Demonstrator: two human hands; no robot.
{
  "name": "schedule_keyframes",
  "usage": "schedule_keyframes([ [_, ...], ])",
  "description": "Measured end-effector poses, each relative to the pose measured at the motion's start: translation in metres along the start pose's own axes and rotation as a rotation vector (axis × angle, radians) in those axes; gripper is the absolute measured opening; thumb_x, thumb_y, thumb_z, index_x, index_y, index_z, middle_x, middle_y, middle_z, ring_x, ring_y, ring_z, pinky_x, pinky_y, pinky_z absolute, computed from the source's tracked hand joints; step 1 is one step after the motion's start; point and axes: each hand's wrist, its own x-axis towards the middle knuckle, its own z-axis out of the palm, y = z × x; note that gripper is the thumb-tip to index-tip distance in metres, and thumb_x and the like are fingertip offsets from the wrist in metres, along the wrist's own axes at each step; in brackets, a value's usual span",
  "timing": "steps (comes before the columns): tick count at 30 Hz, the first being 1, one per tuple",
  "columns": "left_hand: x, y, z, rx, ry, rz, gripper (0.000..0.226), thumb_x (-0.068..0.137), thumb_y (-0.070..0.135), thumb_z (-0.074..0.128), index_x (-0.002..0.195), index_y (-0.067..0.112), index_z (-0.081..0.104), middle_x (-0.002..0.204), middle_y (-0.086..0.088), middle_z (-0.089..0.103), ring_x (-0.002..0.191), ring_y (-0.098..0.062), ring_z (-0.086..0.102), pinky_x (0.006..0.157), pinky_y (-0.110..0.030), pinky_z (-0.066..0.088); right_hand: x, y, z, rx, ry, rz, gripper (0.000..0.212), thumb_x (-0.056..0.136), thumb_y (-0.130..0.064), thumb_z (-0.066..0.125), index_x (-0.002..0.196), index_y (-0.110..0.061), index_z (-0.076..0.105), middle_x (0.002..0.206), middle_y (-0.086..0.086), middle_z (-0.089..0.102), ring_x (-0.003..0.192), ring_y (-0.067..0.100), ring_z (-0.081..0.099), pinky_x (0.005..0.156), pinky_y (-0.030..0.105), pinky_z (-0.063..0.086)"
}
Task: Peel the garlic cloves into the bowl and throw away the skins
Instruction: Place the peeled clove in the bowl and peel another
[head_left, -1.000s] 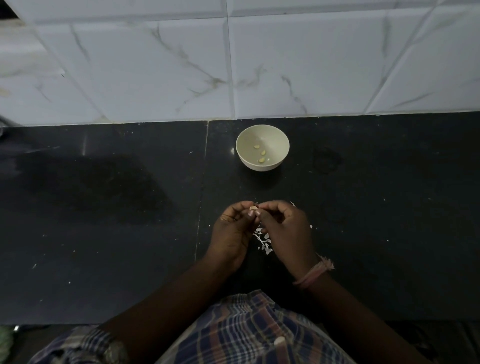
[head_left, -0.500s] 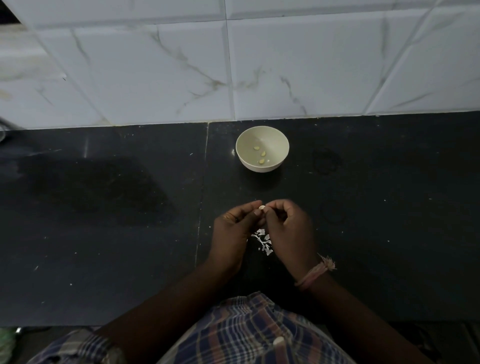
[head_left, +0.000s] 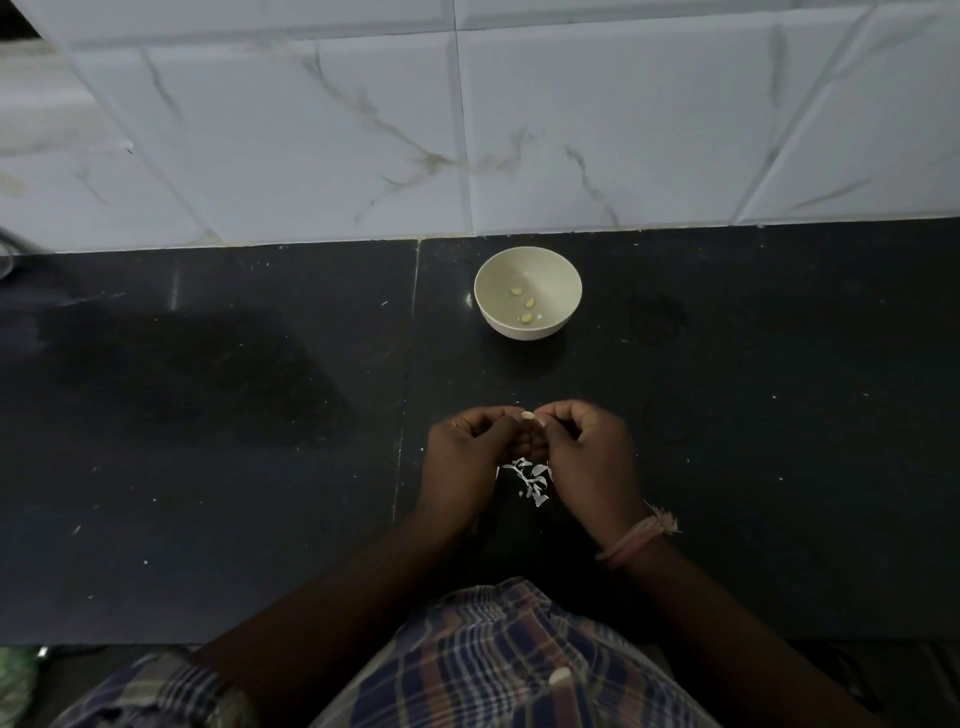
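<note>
A small pale garlic clove (head_left: 528, 415) is pinched between the fingertips of my left hand (head_left: 467, 457) and my right hand (head_left: 587, 457), both held close together above the black counter. Under and between the hands lies a little heap of white garlic skins (head_left: 531, 480). Farther back stands a cream bowl (head_left: 550, 270) with three peeled cloves (head_left: 527, 306) inside. How much skin is still on the held clove is too small to tell.
The black stone counter (head_left: 208, 415) runs up to a white marble-tile wall (head_left: 467, 130). A seam in the counter (head_left: 408, 389) passes left of my hands. Small white flecks dot the surface. My plaid shirt fills the bottom edge.
Both hands stay together on the clove; the fingertips have shifted slightly and the pale clove tip shows more clearly. The bowl and the skins have not moved.
</note>
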Motion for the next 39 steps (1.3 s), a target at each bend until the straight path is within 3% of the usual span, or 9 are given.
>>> schedule_keyframes([
  [4,0.008,0.000,0.000,-0.090,-0.037,-0.118,0.015,0.094,-0.001,0.060,0.096,-0.011,0.071,0.086,-0.025,0.074,0.072,-0.029,0.073,0.067,-0.033,0.060,-0.001,-0.004,-0.003,0.086,-0.042,0.053,0.017,0.096,0.000,0.060,0.090,-0.008,0.073,0.080,0.002,0.075,0.071,0.010,0.073,0.064,0.023,0.059],
  [7,0.011,-0.006,-0.001,-0.098,-0.036,-0.158,0.016,0.093,0.001,0.060,0.098,-0.011,0.070,0.090,-0.028,0.072,0.074,-0.030,0.070,0.068,-0.035,0.059,-0.003,-0.002,-0.002,0.021,-0.064,0.043,0.017,0.097,-0.004,0.059,0.091,-0.011,0.073,0.079,-0.001,0.074,0.070,0.005,0.071,0.061,0.016,0.054],
  [12,0.011,-0.003,-0.001,-0.144,-0.042,-0.212,0.015,0.096,0.001,0.055,0.098,-0.007,0.068,0.081,-0.017,0.071,0.066,-0.017,0.068,0.063,-0.025,0.056,-0.002,0.000,0.000,-0.025,-0.052,0.015,0.022,0.095,-0.006,0.061,0.083,-0.021,0.072,0.076,-0.004,0.074,0.069,0.004,0.070,0.065,0.023,0.056],
  [16,0.012,0.004,0.001,-0.173,-0.080,-0.264,0.016,0.097,0.003,0.055,0.092,-0.002,0.069,0.074,-0.010,0.068,0.061,-0.011,0.066,0.061,-0.020,0.054,-0.004,-0.005,-0.001,0.020,-0.058,0.014,0.020,0.096,-0.004,0.061,0.084,-0.016,0.071,0.076,-0.004,0.073,0.067,0.000,0.068,0.063,0.017,0.053],
  [20,0.013,0.009,0.000,-0.214,-0.082,-0.259,0.015,0.098,0.004,0.056,0.098,-0.002,0.069,0.079,-0.011,0.071,0.066,-0.013,0.068,0.065,-0.022,0.057,-0.001,-0.006,-0.003,0.054,-0.049,0.029,0.017,0.096,-0.006,0.062,0.086,-0.016,0.072,0.078,0.000,0.074,0.072,0.013,0.072,0.069,0.032,0.060],
  [27,0.010,0.003,0.000,-0.172,-0.088,-0.232,0.012,0.098,-0.003,0.056,0.097,-0.002,0.068,0.078,-0.010,0.069,0.065,-0.011,0.066,0.066,-0.020,0.056,-0.005,-0.005,-0.001,0.048,-0.035,0.030,0.015,0.096,-0.008,0.062,0.086,-0.014,0.070,0.079,-0.001,0.073,0.066,0.003,0.068,0.060,0.016,0.051],
  [31,0.010,0.004,-0.002,-0.157,-0.120,-0.255,0.018,0.102,0.002,0.052,0.096,-0.002,0.068,0.077,-0.009,0.069,0.064,-0.009,0.066,0.065,-0.020,0.056,-0.005,-0.004,0.003,0.116,-0.036,0.064,0.013,0.097,-0.009,0.061,0.088,-0.011,0.070,0.081,0.003,0.074,0.073,0.010,0.070,0.062,0.020,0.054],
  [39,0.010,0.003,-0.005,-0.190,-0.143,-0.266,0.020,0.102,0.001,0.048,0.092,0.000,0.066,0.079,-0.008,0.067,0.069,-0.010,0.064,0.066,-0.019,0.056,-0.004,-0.004,0.006,0.123,-0.027,0.071,0.011,0.100,-0.013,0.059,0.094,-0.011,0.069,0.083,0.005,0.073,0.070,0.009,0.069,0.062,0.019,0.054],
])
